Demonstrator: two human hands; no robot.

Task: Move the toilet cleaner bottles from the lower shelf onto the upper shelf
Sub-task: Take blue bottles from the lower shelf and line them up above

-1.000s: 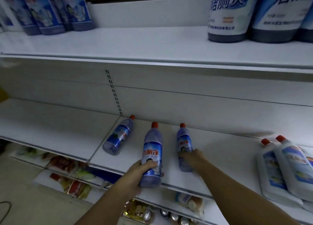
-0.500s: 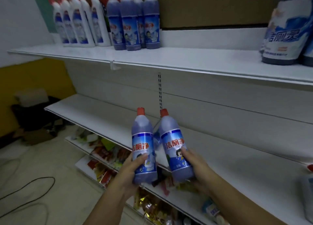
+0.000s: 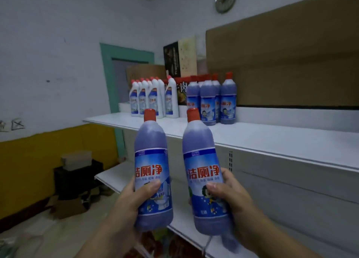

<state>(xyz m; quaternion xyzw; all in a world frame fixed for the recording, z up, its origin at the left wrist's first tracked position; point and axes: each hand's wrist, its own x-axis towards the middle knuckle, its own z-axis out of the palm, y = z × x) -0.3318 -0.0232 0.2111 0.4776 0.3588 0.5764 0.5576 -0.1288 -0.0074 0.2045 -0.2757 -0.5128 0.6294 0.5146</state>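
The left hand [image 3: 134, 197] wraps the lower half of the upright left toilet cleaner bottle [image 3: 152, 170]. The right hand [image 3: 231, 195] grips the right toilet cleaner bottle [image 3: 202, 170] just beside it. Both are short of the upper shelf [image 3: 272, 139] ahead. Set down together, they may knock each other or topple the standing purple bottles [image 3: 211, 100] beyond the fingers.

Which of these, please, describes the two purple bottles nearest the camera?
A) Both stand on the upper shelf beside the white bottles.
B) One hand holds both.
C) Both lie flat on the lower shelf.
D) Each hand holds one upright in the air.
D: the left hand grips the left-hand bottle and the right hand grips the right-hand bottle, both upright, caps up, in front of the upper shelf.
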